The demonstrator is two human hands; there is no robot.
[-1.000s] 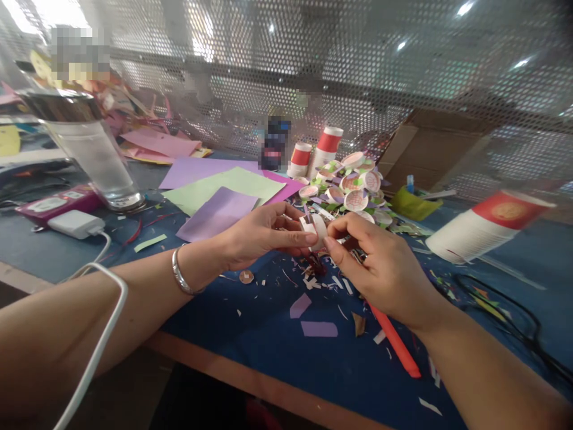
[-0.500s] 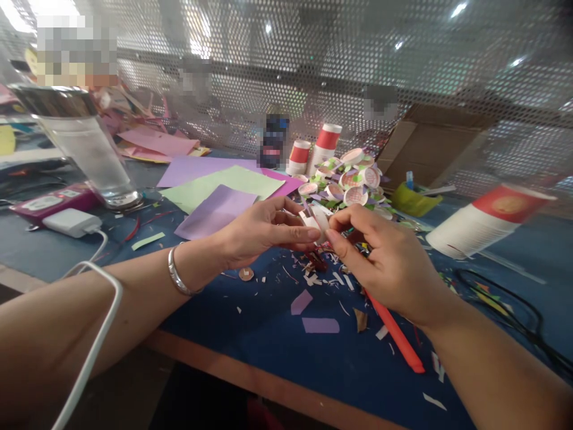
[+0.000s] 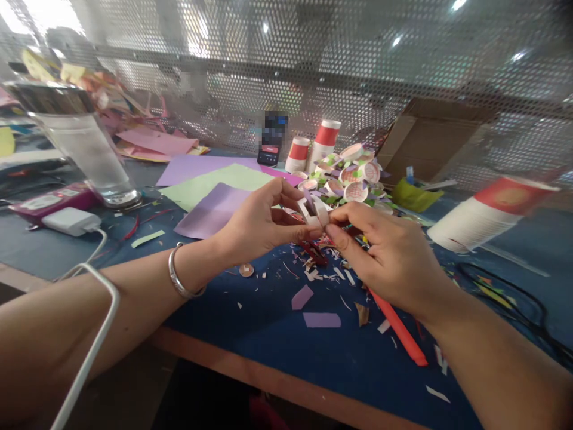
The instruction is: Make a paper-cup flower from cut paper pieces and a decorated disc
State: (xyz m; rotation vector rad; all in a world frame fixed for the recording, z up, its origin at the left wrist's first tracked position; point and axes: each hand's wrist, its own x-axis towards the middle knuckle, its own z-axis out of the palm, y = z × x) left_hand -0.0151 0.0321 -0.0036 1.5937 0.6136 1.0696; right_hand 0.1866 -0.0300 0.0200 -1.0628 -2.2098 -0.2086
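Note:
A small white cut paper-cup piece [image 3: 314, 212] with a bit of purple paper in it is held up over the table. My left hand [image 3: 264, 218] grips its left side between thumb and fingers. My right hand [image 3: 380, 245] pinches the right edge, thumb and forefinger closed together. Just behind my hands lies a pile of similar cup pieces [image 3: 355, 191] with green and purple paper bits. Below them are white and purple paper scraps [image 3: 322, 320] and a red-orange pen-like stick [image 3: 400, 331], its upper end hidden by my right hand.
Purple and green paper sheets [image 3: 210, 194] lie left of the pile. A glass bottle [image 3: 89, 143] stands at left, near a white charger [image 3: 71, 221] whose cable crosses my left forearm. Stacked paper cups [image 3: 487, 215] lean at right, by black cable [image 3: 528, 304]. A phone [image 3: 270, 143] stands behind.
The white paper-cup piece has turned, so its open ring shape and the purple paper now show. My left fingers have shifted slightly up around it; both hands still hold it.

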